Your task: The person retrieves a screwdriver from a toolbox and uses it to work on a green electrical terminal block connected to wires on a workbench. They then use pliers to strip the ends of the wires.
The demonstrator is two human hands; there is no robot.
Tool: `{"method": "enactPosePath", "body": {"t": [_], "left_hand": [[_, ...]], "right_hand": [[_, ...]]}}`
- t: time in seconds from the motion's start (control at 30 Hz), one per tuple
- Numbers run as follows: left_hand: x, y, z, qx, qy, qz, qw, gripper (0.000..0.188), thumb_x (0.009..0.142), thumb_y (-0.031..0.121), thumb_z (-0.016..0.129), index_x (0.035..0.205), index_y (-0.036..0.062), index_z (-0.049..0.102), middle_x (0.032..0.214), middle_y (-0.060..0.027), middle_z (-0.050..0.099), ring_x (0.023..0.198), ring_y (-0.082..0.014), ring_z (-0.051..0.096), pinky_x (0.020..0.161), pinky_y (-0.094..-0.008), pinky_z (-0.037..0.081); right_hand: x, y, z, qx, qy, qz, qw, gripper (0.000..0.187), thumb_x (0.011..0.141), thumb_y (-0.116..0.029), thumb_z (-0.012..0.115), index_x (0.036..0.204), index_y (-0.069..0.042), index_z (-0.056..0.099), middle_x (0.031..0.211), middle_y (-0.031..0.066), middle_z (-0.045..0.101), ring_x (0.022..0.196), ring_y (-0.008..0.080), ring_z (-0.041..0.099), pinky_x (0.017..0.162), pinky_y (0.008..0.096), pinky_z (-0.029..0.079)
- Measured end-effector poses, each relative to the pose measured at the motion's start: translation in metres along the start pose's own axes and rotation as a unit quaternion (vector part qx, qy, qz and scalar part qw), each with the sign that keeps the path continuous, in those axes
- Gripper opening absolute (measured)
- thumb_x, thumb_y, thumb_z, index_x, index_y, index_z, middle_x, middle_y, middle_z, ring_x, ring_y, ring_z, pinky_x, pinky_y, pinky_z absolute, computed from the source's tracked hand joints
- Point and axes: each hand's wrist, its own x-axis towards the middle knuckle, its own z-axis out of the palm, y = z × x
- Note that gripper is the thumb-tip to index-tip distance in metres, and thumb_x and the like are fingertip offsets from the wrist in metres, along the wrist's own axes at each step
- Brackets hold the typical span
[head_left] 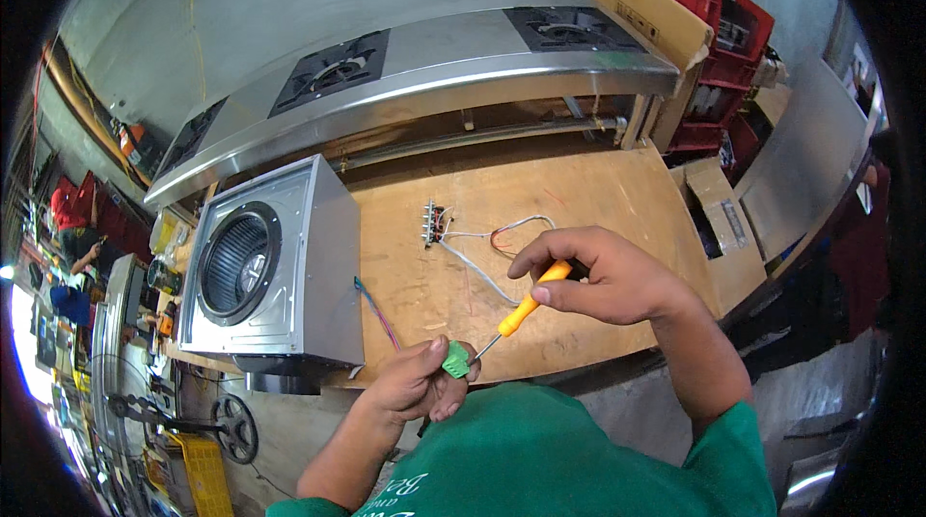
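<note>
Close to my body, my left hand pinches a small green terminal block between thumb and fingers. My right hand grips a screwdriver with an orange-yellow handle. Its metal shaft slants down to the left, and the tip is at the terminal block; whether it sits in a screw I cannot tell. On the wooden table beyond lies a small switch assembly with a row of metal parts. White wires run from it toward my right hand. A reddish and blue wire pair comes from beside the blower box.
At the left of the wooden table stands a grey metal blower box with a round fan opening. Behind is a steel stove counter. Crates and an open cardboard box are at the right. Another person stands far left.
</note>
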Motion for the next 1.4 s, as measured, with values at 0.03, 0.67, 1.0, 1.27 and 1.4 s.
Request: {"method": "enactPosePath", "body": {"t": [0.03,0.67,1.0,1.27,1.4], "left_hand": [[0.001,-0.002,0.002,-0.014,0.014,-0.007,1.000,0.059,0.100,0.052,0.036,0.103,-0.0049,0.051,0.058,-0.0112,0.055,0.041,-0.0157,0.048,0.040,-0.0252,0.041],[-0.004,-0.005,0.009,-0.170,0.050,0.041,0.983,0.057,0.102,0.053,0.026,0.103,0.0023,0.051,0.058,-0.0066,0.055,0.041,-0.0148,0.047,0.042,-0.0257,0.041],[-0.029,0.029,-0.027,-0.101,0.044,0.045,0.993,0.058,0.102,0.054,0.026,0.103,0.0027,0.052,0.058,-0.0083,0.056,0.042,-0.0149,0.049,0.043,-0.0256,0.042],[-0.084,0.086,-0.047,0.171,0.095,0.134,0.971,0.042,0.101,0.040,0.044,0.117,0.0022,0.050,0.085,-0.0145,0.066,0.070,-0.0185,0.066,0.063,-0.0296,0.053],[-0.110,0.112,-0.054,0.487,0.223,0.239,0.810,0.040,0.091,0.019,0.064,0.123,-0.0020,0.049,0.105,-0.0174,0.068,0.097,-0.0238,0.068,0.085,-0.0344,0.053]], "right_hand": [[0.000,-0.002,-0.002,0.004,-0.008,-0.007,1.000,0.027,0.088,-0.013,0.067,0.111,-0.001,0.063,0.094,0.0063,0.066,0.085,0.0147,0.061,0.078,0.0306,0.048],[0.001,0.028,0.018,0.211,0.028,0.077,0.974,0.033,0.084,-0.005,0.069,0.115,0.000,0.060,0.099,0.0064,0.063,0.086,0.0120,0.059,0.076,0.0272,0.050],[0.034,0.006,0.050,0.151,0.060,-0.020,0.986,0.032,0.085,-0.007,0.068,0.115,0.000,0.062,0.093,0.0077,0.066,0.081,0.0148,0.064,0.077,0.0281,0.052],[0.087,-0.046,0.070,-0.088,0.081,-0.116,0.986,0.015,0.079,-0.005,0.069,0.094,0.001,0.070,0.087,0.0137,0.068,0.079,0.0225,0.066,0.072,0.0315,0.052],[0.104,-0.059,0.090,-0.093,0.145,-0.107,0.979,0.018,0.076,-0.005,0.072,0.093,0.001,0.069,0.086,0.0144,0.067,0.076,0.0236,0.067,0.069,0.0320,0.052]]}}
